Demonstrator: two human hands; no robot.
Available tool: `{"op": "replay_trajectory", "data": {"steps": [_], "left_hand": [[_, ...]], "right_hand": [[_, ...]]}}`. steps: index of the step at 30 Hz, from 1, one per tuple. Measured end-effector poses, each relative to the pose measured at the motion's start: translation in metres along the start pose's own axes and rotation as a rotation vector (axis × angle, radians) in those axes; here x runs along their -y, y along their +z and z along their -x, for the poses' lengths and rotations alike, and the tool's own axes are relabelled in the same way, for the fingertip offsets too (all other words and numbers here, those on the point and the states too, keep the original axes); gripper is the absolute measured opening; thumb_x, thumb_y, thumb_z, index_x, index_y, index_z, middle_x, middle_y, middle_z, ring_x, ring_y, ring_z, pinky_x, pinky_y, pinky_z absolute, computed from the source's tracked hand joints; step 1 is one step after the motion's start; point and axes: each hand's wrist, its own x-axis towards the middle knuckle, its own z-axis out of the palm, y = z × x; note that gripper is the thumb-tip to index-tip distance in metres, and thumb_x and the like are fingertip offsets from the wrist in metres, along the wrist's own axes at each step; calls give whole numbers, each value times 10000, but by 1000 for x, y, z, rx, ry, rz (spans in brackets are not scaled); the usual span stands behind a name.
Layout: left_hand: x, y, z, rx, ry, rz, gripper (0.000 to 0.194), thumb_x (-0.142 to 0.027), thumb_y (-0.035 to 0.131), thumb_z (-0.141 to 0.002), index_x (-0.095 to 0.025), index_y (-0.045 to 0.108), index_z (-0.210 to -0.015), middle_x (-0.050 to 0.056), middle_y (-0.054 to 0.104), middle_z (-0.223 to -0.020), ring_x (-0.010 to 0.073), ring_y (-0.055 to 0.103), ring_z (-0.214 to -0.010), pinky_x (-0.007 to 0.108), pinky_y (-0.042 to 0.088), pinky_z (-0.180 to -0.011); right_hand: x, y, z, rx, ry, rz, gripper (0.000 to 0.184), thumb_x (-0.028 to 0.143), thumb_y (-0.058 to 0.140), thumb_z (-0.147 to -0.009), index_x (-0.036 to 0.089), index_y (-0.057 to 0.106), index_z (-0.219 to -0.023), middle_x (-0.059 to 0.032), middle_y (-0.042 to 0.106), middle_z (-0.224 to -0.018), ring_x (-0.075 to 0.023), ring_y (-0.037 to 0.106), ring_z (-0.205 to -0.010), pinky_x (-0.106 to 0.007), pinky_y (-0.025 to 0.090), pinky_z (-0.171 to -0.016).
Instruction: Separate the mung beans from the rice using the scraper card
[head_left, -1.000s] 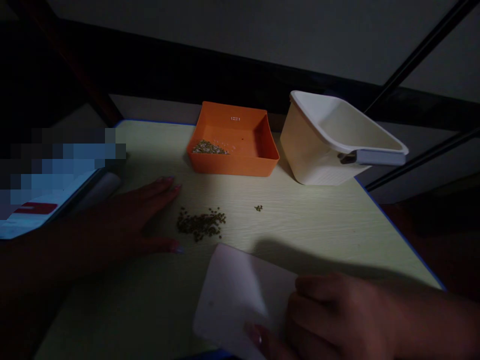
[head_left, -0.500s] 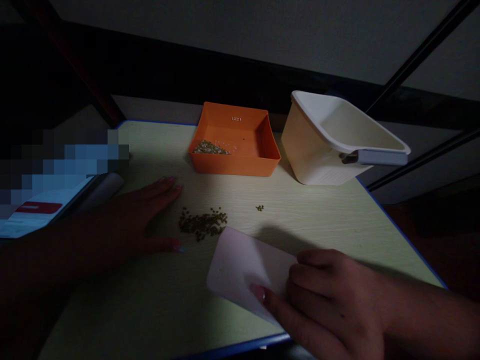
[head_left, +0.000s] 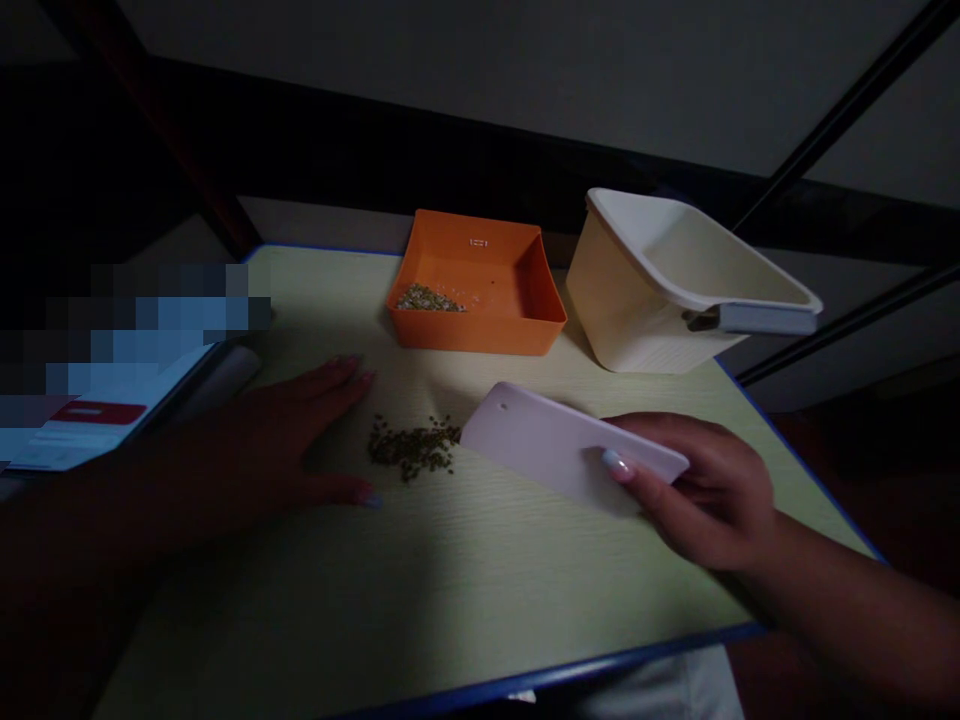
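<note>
My left hand (head_left: 289,435) spreads its fingers, holding nothing; the grain pile (head_left: 412,447) lies just right of them, stretching toward the flat white piece (head_left: 551,440) my farther right hand (head_left: 712,490) grips.

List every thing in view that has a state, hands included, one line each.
Left hand: fingers spread, gripping nothing visible, beside the grains.
Right hand: closed on the white board, thumb on its face.
White board: held tilted, its left end at the grains.
Grains: loosely heaped.
Orange box: open-topped, upright, small pieces heaped at its left.
Cream bin: open-topped, upright.
Screen: lit, partly pixelated.
</note>
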Motion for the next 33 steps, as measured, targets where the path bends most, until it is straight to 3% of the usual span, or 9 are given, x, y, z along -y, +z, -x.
{"op": "replay_trajectory", "data": {"steps": [5,12,16,26,33], "left_hand": [[7,6,0,39,8,-17,1170,-847,512,-652,-198,163,-1560,57,92,-1695,275,194,-1564,469,212,-1278],[7,7,-3,53,3,-40,1183,-855,519,-656,-197,130,-1559,60,63,-1693,286,184,-1565,479,212,-1278],[5,7,-4,58,-1,-45,1201,-869,503,-639,-191,133,-1558,55,55,-1694,281,164,-1570,469,196,-1281],[2,4,-1,75,-15,-46,1208,-865,462,-623,-178,139,-1563,43,55,-1699,263,166,-1573,450,187,-1282],[-4,-2,-1,98,-48,-44,1206,-838,451,-590,-154,208,-1554,52,96,-1697,276,209,-1564,443,227,-1273]], "right_hand": [[4,0,-3,99,-135,-17,264,113,540,-932,189,650,-1160,-42,773,-788,-153,691,-594,-269,587,-562],[4,-4,-2,121,-161,43,346,81,543,-903,175,628,-1225,-80,801,-861,-180,733,-651,-303,626,-629],[-4,-7,-5,86,-121,45,324,100,560,-908,233,664,-1184,-47,792,-817,-180,717,-605,-285,602,-567],[-9,-3,-10,115,-163,3,270,141,540,-939,187,671,-1171,-29,732,-708,-144,593,-504,-266,499,-484],[-7,-2,-7,168,-188,-47,306,147,520,-951,161,660,-1223,-32,746,-701,-156,645,-541,-297,539,-545]]}}
